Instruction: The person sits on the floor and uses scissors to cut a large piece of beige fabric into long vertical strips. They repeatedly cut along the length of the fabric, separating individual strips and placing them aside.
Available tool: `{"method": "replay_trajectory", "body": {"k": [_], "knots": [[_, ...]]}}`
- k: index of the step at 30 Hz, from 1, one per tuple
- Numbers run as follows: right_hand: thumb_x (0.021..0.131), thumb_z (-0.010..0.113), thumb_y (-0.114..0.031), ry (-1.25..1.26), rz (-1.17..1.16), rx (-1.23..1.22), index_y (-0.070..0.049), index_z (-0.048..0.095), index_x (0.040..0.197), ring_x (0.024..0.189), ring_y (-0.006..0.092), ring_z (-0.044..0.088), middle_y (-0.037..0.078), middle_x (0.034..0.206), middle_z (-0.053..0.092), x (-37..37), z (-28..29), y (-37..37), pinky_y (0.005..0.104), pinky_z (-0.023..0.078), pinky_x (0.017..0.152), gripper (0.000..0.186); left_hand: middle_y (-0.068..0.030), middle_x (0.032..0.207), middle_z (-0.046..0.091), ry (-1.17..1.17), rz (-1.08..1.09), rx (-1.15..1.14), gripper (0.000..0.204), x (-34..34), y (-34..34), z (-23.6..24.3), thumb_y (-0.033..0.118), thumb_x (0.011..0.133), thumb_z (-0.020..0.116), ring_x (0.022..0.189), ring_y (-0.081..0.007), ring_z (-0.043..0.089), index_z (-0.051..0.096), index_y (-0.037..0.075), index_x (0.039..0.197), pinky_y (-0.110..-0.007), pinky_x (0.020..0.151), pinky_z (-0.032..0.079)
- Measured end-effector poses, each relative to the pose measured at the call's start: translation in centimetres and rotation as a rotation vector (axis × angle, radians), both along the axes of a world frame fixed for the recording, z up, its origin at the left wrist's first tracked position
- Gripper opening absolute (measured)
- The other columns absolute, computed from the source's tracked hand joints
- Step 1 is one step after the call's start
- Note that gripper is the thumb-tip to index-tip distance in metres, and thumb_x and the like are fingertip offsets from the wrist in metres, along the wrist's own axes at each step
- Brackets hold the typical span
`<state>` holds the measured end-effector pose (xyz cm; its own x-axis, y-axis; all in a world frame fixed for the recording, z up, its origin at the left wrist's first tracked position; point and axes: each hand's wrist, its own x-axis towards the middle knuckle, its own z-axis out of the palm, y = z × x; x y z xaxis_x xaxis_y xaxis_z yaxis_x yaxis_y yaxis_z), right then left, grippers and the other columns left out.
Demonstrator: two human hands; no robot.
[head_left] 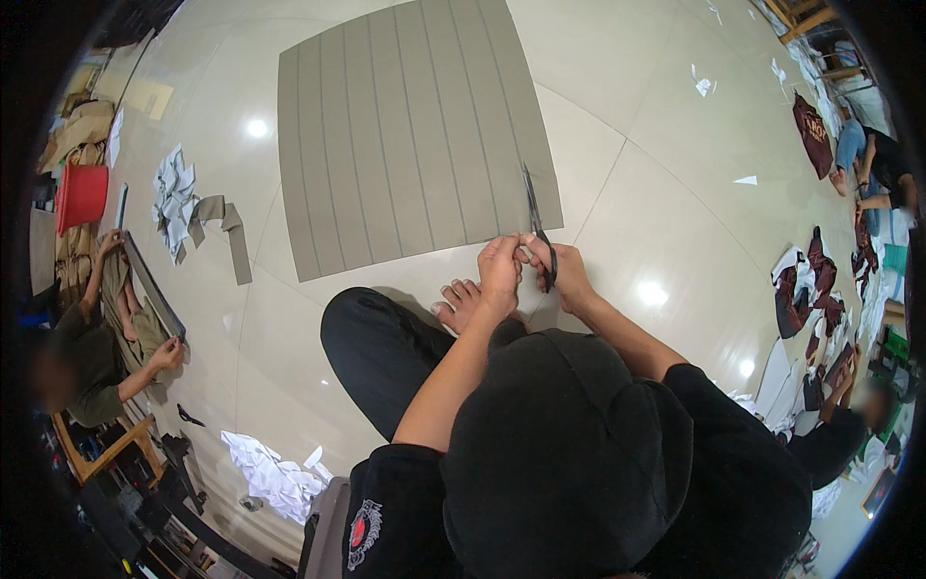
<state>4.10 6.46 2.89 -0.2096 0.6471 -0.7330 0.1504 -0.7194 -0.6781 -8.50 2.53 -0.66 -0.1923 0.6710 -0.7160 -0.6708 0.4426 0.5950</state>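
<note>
A large grey-taupe sheet (395,125) marked with long parallel lines lies on the tiled floor in front of me. At its lower right corner my right hand (564,270) grips black-handled scissors (531,203), their blades lying over the sheet along the right-hand strip. My left hand (498,268) pinches the sheet's near edge just left of the scissors, its fingertips close to my right hand's. My bare foot (458,304) rests below the sheet.
Crumpled paper scraps (174,193) and taupe offcuts (236,241) lie at left, near a co-worker (82,357) holding a long strip and a red tub (82,198). Two co-workers (830,444) (878,169) sit at right among maroon-and-white pieces (801,289). White scraps (270,463) lie lower left.
</note>
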Motion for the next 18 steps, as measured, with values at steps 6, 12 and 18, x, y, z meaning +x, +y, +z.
{"method": "replay_trajectory", "body": {"k": [6,12,18], "knots": [[0.089,0.074,-0.053,0.057,-0.005,0.051,-0.006,0.061,0.075,0.048,0.0111,0.050,0.001,0.059,0.052,-0.8,-0.1,1.6,0.0269,0.039,0.045,0.050,0.0013,0.070,0.055,-0.026,0.017,-0.007,0.019,-0.1,0.0,0.0,0.023,0.100,0.058,0.048,-0.0056,0.040,0.063,0.007,0.091,-0.023,0.042,0.028],[0.088,0.075,-0.053,0.036,0.001,0.006,-0.004,0.062,0.079,0.048,0.0111,0.049,0.002,0.060,0.053,-1.1,-0.2,2.4,0.0265,0.037,0.045,0.051,0.0018,0.070,0.055,-0.040,0.015,-0.013,0.019,-0.2,0.0,0.2,0.022,0.099,0.058,0.048,-0.0052,0.038,0.066,0.006,0.093,-0.022,0.042,0.026],[0.087,0.076,-0.052,0.032,-0.024,-0.003,-0.008,0.060,0.072,0.045,0.0109,0.046,0.001,0.058,0.052,-1.3,0.0,2.4,0.0268,0.035,0.044,0.049,0.0024,0.065,0.053,-0.056,0.044,0.009,0.019,-0.2,-0.1,-0.4,0.023,0.096,0.060,0.048,-0.0055,0.038,0.067,0.007,0.090,-0.023,0.041,0.026]]}}
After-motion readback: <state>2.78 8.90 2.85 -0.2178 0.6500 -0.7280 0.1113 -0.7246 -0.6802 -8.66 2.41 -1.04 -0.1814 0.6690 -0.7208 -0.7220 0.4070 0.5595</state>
